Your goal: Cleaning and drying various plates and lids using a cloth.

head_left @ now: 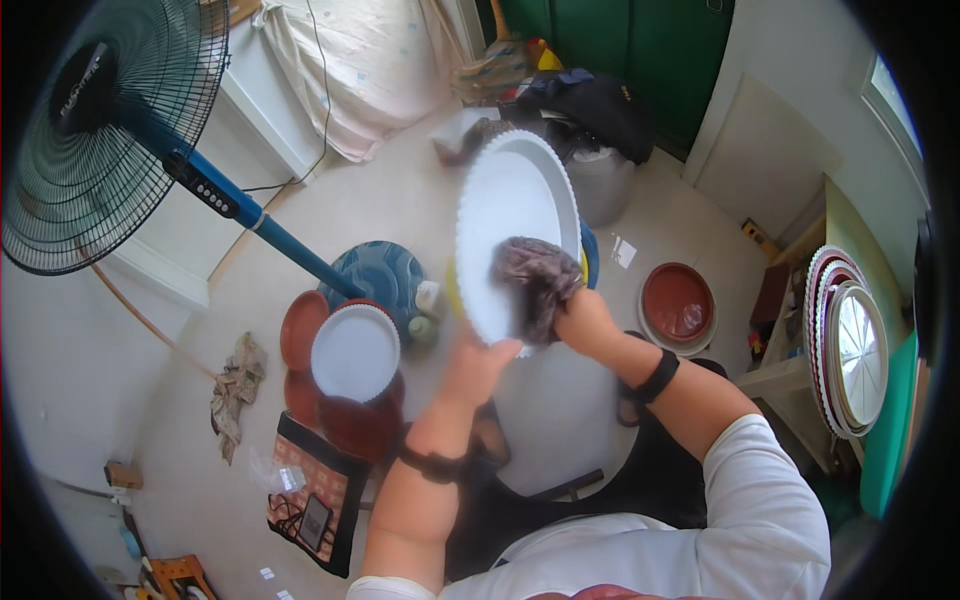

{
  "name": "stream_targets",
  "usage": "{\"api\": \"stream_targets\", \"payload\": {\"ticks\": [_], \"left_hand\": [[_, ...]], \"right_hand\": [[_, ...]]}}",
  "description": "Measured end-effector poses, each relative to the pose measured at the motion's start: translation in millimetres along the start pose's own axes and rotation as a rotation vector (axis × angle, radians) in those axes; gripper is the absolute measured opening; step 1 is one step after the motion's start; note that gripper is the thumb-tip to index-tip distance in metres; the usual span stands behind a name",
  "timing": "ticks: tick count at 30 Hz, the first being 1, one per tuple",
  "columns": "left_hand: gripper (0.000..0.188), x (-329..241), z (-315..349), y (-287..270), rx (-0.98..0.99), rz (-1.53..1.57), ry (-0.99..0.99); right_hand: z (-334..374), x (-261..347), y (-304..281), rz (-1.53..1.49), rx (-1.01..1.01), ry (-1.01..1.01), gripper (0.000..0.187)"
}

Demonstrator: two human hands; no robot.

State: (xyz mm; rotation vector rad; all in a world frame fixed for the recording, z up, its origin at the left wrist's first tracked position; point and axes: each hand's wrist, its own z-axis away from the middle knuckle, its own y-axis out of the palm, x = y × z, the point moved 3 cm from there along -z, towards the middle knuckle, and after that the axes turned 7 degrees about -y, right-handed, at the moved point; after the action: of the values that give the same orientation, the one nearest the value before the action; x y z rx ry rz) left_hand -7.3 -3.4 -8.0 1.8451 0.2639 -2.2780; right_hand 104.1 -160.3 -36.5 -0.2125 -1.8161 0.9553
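Left grip (478, 365) clamps the lower rim of a white, scalloped, plastic-looking round tray (505, 195) tilted above the floor (550, 425), apparently steadying it; right grip (588, 326) bunches a crumpled brown cloth (538, 272) against its inner face.

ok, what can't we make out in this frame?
- Head view: left grip, fingers other than the thumb hidden behind the white tray.
- Head view: right grip, fingertips hidden by the brown cloth.
- Head view: blue item behind the tray, mostly covered by it; kind unclear.
- Head view: fan, top cut off by the picture edge.
- Head view: dark phone-like device, screen content too small.
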Motion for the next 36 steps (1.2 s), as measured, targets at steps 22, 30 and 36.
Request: {"api": "stream_targets", "payload": {"ticks": [22,30,36], "left_hand": [[0.049,11,6,26,0.305,0.18,-0.188],[0.048,9,6,30,0.282,0.159,-0.294],[0.046,-17,12,9,0.251,-0.683,0.524]], "right_hand": [[-47,-26,-79,-0.946,-0.548,0.316,0.04],[-7,58,-48,-0.728,0.253,-0.305,0.053],[15,47,-35,-0.522,0.31,-0.576,0.052]]}}
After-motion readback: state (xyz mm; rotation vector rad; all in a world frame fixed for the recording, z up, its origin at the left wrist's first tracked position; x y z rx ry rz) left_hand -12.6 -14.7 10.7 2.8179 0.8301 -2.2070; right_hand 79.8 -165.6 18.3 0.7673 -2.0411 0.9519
